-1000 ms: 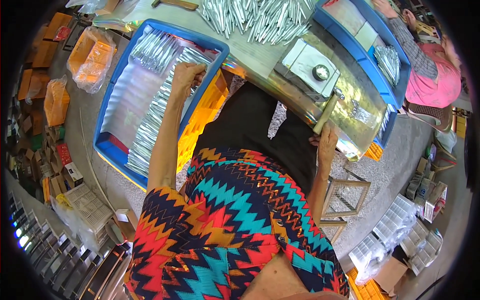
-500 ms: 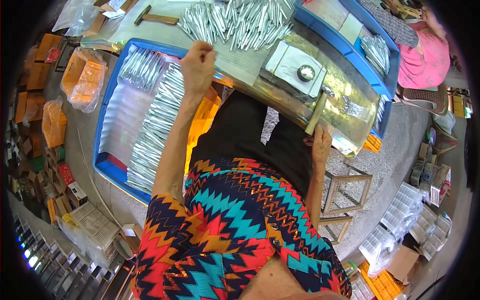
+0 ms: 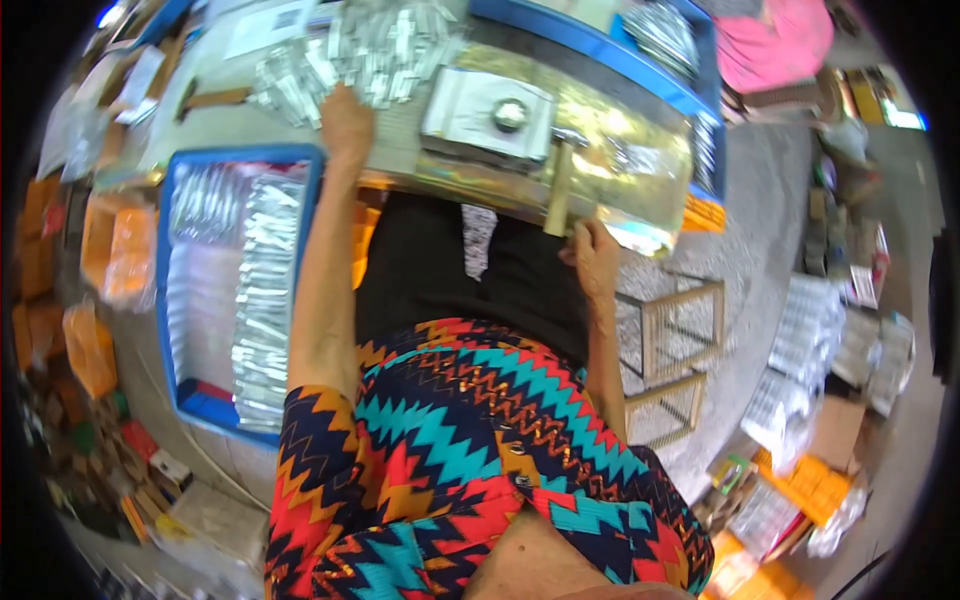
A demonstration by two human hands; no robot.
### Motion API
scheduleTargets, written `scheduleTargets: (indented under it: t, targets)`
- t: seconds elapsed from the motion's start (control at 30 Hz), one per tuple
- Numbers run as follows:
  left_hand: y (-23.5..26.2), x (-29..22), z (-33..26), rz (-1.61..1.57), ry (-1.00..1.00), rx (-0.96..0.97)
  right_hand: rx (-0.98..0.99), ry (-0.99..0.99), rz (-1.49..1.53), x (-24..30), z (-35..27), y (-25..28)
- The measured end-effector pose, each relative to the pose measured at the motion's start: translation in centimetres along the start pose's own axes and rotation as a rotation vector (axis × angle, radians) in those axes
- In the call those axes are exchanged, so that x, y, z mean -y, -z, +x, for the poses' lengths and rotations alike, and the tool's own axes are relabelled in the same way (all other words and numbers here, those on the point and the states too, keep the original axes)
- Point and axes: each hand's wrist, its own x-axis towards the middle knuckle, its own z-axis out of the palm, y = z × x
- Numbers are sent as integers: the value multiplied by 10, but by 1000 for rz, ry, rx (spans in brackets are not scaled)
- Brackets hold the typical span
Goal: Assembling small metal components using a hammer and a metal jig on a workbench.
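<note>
My left hand (image 3: 348, 125) reaches to the near edge of a loose pile of slim silver metal pieces (image 3: 405, 45) on the worktable. Its fingertips are blurred against the pile, so what they grip cannot be made out. Curled closed, my right hand (image 3: 597, 255) is just off the table's front edge, beside the handle end of a hammer (image 3: 559, 200). Anything in its fingers is hidden. A small round metal block (image 3: 509, 115) sits on a white-covered slab (image 3: 450, 112) between the pile and the hammer.
Left of my legs, a blue tray (image 3: 180, 300) holds stacked silver pieces (image 3: 265, 290). A second hammer (image 3: 218, 98) lies on the table's left part. Long blue trays (image 3: 590, 50) line the far right side, near a person in pink (image 3: 775, 45). Wooden-framed stools (image 3: 685, 320) stand at right.
My left hand has moved from above the blue tray's corner forward to the metal pile. The whole view has turned and shifted. My right hand stays near the hammer handle, fingers more curled.
</note>
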Motion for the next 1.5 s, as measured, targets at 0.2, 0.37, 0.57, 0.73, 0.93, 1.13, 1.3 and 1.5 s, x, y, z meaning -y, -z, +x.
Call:
scheduleTargets:
  t: [0.2,0.37,0.57,0.73,0.93,1.13,1.3,1.5]
  targets:
    - [23,-13,2,45,202,114,-37,47,107,9,17,9]
    - [19,-21,4,93,148,168,-161,195,46,6,50,20]
    - [16,-15,8,107,105,223,-321,401,-264,7,101,11]
    - [5,8,5,71,31,168,-487,592,-502,11,123,-2]
    - [17,-5,-12,-514,371,302,-475,545,-571,12,129,-3]
    - [34,-20,-31,-890,456,262,-429,519,-843,17,131,-8]
    - [43,-26,-37,-1019,494,289,-441,731,-995,9,126,-1]
    - [66,-46,-49,-1276,517,281,-373,444,-321,30,104,2]
